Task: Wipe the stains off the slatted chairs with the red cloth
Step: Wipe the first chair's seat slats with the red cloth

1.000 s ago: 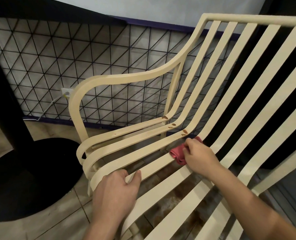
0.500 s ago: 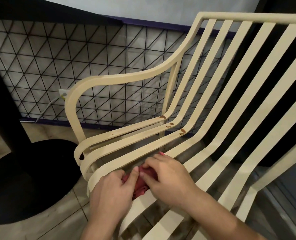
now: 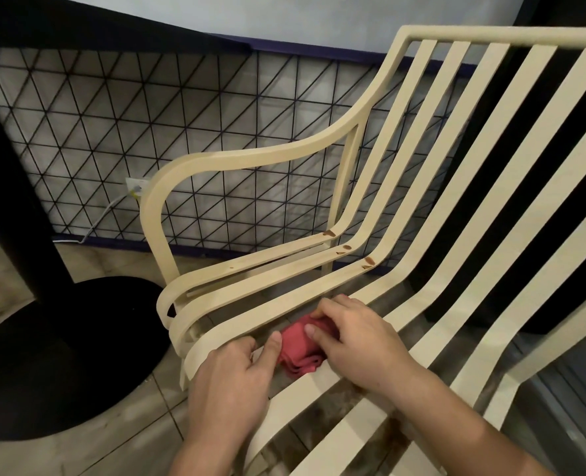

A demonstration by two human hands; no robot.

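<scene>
A cream slatted chair (image 3: 432,214) fills the right half of the view, its armrest curving down on the left. Brown stains (image 3: 369,261) mark the bend of the leftmost slats. The folded red cloth (image 3: 298,350) lies on a seat slat near the front edge. My right hand (image 3: 357,338) holds the cloth from the right, fingers curled over it and thumb on top. My left hand (image 3: 236,383) grips the front of the slat just left of the cloth, its thumb touching the cloth's edge.
A black round table base (image 3: 61,355) with a dark post stands on the tiled floor to the left. Behind the chair runs a black wire lattice panel (image 3: 113,139), with a wall outlet and white cable low down. A dark object stands behind the backrest.
My right hand slid the cloth from the bend of the slat forward to the front of the seat. It now sits beside my left hand, which stayed on the slat.
</scene>
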